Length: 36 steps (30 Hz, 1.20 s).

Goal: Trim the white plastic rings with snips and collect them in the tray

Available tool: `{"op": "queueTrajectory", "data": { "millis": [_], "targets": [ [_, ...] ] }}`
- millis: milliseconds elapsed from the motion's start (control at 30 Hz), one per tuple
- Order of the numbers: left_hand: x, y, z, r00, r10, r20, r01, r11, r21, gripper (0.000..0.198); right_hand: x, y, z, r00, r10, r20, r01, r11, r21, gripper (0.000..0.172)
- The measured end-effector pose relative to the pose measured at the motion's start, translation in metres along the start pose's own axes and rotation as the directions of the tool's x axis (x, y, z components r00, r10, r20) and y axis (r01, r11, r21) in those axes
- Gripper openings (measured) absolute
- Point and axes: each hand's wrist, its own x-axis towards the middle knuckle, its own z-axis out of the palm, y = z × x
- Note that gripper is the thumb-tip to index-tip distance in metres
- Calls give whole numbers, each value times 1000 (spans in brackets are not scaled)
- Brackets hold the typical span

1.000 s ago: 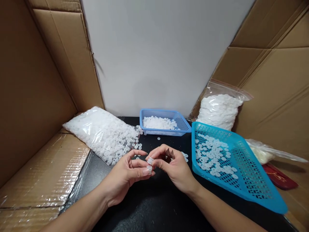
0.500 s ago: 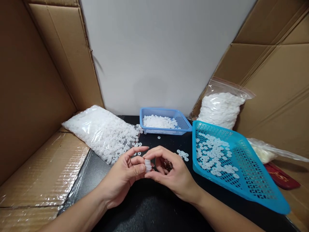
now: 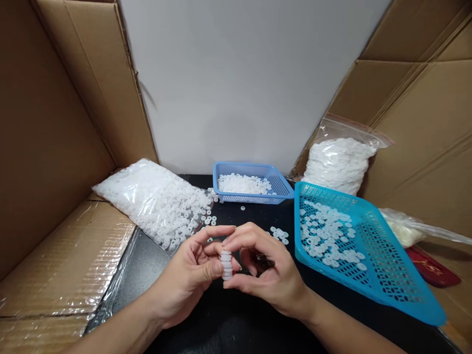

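Note:
Both hands meet over the black tabletop (image 3: pixel 228 324). Between their fingertips stands a short stack of white plastic rings (image 3: pixel 226 264). My left hand (image 3: pixel 188 280) presses the stack with thumb and fingers from the left. My right hand (image 3: pixel 267 278) pinches it top and bottom between forefinger and thumb, and a small dark object (image 3: pixel 262 260) is tucked in its palm. A few loose rings (image 3: pixel 279 234) lie on the table just beyond the hands.
A clear bag of white rings (image 3: pixel 153 201) lies at the left, spilling some. A small blue basket (image 3: pixel 275 178) of rings stands at the back, a larger turquoise basket (image 3: pixel 391 285) at the right. Another filled bag (image 3: pixel 339 164) leans on cardboard walls.
The stack has grown from a couple of rings to several. Both hands have drawn slightly nearer to me, and the right fingers now close over the stack's ends.

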Motion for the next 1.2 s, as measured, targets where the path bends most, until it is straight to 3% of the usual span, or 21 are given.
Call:
{"op": "queueTrajectory", "data": {
  "millis": [333, 567, 867, 1033, 1200],
  "targets": [
    [-1, 2, 10, 997, 75, 10, -76, 997, 34, 23, 0, -6, 3, 998, -20, -53, 12, 992, -129, 33],
    [-2, 1, 8, 998, 28, -58, -27, 1000, 6, 14, 0, -7, 3, 999, -48, -10, 46, 990, -137, 34],
    [-2, 0, 8, 995, 97, -21, -95, 992, 77, 15, 1, -13, 2, 998, -58, -3, 56, 974, -218, 33],
    [-1, -3, 4, 985, 174, 4, -173, 975, 143, 36, 1, -16, 0, 994, -80, -68, 56, 952, -300, 33],
    [-3, -6, 1, 953, 295, -64, -257, 906, 337, 36, 2, -18, -2, 993, 50, -104, -73, 971, -227, 17]
  ]
}}
